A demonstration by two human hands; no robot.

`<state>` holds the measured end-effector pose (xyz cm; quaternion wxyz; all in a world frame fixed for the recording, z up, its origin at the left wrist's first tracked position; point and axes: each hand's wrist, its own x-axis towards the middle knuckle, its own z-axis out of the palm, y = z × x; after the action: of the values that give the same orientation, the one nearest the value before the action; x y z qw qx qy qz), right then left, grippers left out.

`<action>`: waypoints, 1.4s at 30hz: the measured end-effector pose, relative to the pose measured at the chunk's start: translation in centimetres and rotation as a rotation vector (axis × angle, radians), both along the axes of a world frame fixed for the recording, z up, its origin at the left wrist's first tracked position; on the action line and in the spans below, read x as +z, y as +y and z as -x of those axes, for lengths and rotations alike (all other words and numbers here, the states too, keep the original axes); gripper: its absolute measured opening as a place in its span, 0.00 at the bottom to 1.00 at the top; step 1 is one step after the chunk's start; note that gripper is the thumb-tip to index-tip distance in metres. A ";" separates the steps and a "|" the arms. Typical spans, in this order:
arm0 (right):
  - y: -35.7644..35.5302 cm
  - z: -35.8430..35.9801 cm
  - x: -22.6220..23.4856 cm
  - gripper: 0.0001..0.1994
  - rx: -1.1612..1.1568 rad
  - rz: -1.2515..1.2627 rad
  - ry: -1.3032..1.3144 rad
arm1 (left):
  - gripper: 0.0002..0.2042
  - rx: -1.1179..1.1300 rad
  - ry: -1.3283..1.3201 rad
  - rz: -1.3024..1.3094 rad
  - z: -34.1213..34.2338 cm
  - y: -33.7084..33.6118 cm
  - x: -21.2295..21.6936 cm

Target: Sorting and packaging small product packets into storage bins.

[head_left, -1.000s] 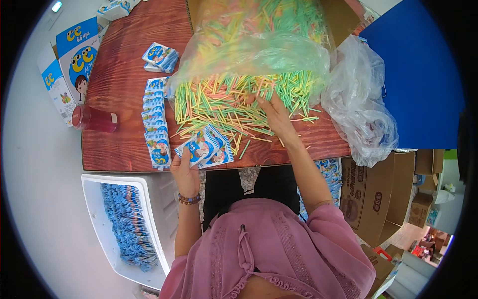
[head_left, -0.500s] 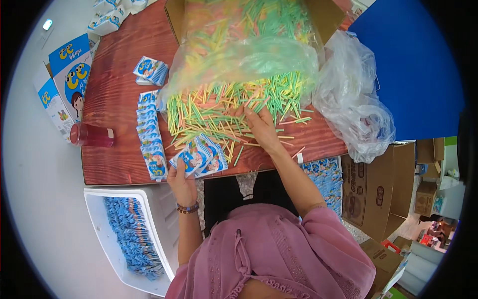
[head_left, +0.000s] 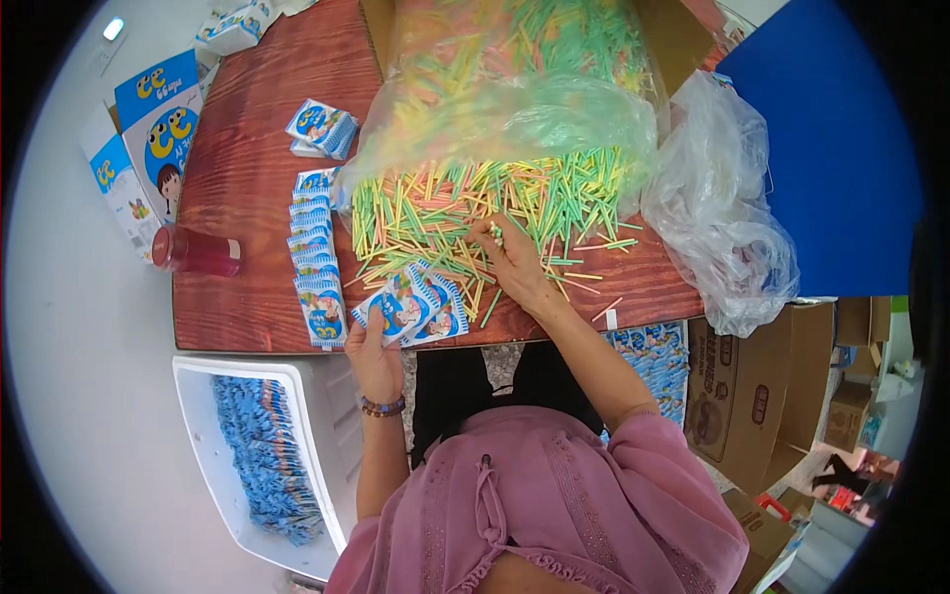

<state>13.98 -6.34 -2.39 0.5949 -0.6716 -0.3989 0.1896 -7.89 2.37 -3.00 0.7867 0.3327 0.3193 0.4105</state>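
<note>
My left hand (head_left: 375, 362) pinches the near edge of a blue-and-white packet (head_left: 397, 305), which lies fanned with others at the table's front edge. My right hand (head_left: 519, 269) is closed round a small bunch of thin coloured sticks (head_left: 496, 232), whose ends show between thumb and fingers. It rests at the near side of a loose pile of pink, yellow and green sticks (head_left: 426, 203). The pile spills from a large clear plastic bag (head_left: 495, 124). Left of the pile runs an overlapping row of similar packets (head_left: 315, 259).
A small packet stack (head_left: 322, 129) and a pink-red jar (head_left: 203, 251) stand on the wooden table (head_left: 247, 99). Crumpled clear plastic (head_left: 717, 208) lies at the right, beside a blue panel (head_left: 831, 148). Below left is a white tub (head_left: 188, 416) of packets; cardboard boxes (head_left: 752, 396) stand below right.
My right hand has drawn slightly back from the pile and turned, so a bunch of stick ends now shows in it. The left hand keeps its packet. The whole view has shifted a little.
</note>
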 end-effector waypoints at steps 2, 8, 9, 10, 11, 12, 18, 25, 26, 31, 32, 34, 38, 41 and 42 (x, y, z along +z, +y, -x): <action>0.2 -0.4 -0.5 0.05 0.011 0.008 0.100 | 0.09 0.008 -0.011 0.009 -0.3 0.0 0.0; 0.0 -0.7 -1.7 0.13 0.038 -0.009 0.003 | 0.08 -0.001 -0.005 0.013 -0.3 0.2 -0.3; 0.1 -0.6 -0.6 0.18 0.058 0.028 -0.006 | 0.08 -0.006 -0.006 0.010 -0.5 0.3 0.0; 0.1 -0.5 -0.2 0.18 0.063 0.027 -0.006 | 0.08 -0.001 -0.006 0.009 -0.3 0.3 0.0; 0.1 -0.6 0.2 0.18 0.034 -0.033 -0.079 | 0.08 0.014 0.006 0.025 -0.2 0.3 0.1; 0.0 -0.6 0.4 0.18 0.003 -0.093 -0.152 | 0.08 0.028 0.018 0.042 -0.1 0.1 0.1; -0.3 -0.7 -0.9 0.09 -0.040 -0.040 -0.092 | 0.08 0.028 0.006 0.043 -0.4 0.1 0.3; -0.6 -1.8 -0.6 0.06 -0.056 0.088 -0.375 | 0.07 -0.004 0.007 0.024 -0.4 0.1 1.0; -0.7 -1.9 -0.5 0.06 -0.060 0.087 -0.375 | 0.08 -0.018 0.000 0.034 -0.7 0.1 1.5; -0.3 -1.9 2.8 0.04 0.046 -0.378 0.645 | 0.08 -0.083 -0.047 0.030 -2.9 -0.3 3.1; -0.2 -1.9 3.3 0.03 0.080 -0.583 0.844 | 0.09 -0.131 -0.088 0.054 -3.4 -0.4 3.0; -0.1 -1.4 4.5 0.04 0.087 -0.639 0.879 | 0.09 -0.183 -0.133 0.074 -4.6 -0.2 2.6; 0.3 1.0 6.6 0.04 0.088 -0.824 0.980 | 0.12 -0.198 -0.136 0.111 -6.2 -0.7 2.2; 0.8 2.5 7.6 0.04 0.011 -0.873 0.897 | 0.12 -0.234 -0.192 0.126 -6.7 -1.2 1.9; 1.0 2.8 7.8 0.04 0.012 -0.876 0.898 | 0.12 -0.235 -0.191 0.124 -6.9 -1.4 2.1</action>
<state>11.16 -5.39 5.37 0.9234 -0.2181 -0.1543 0.2755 -0.95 0.93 -0.85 0.8750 0.2781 0.2268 0.3249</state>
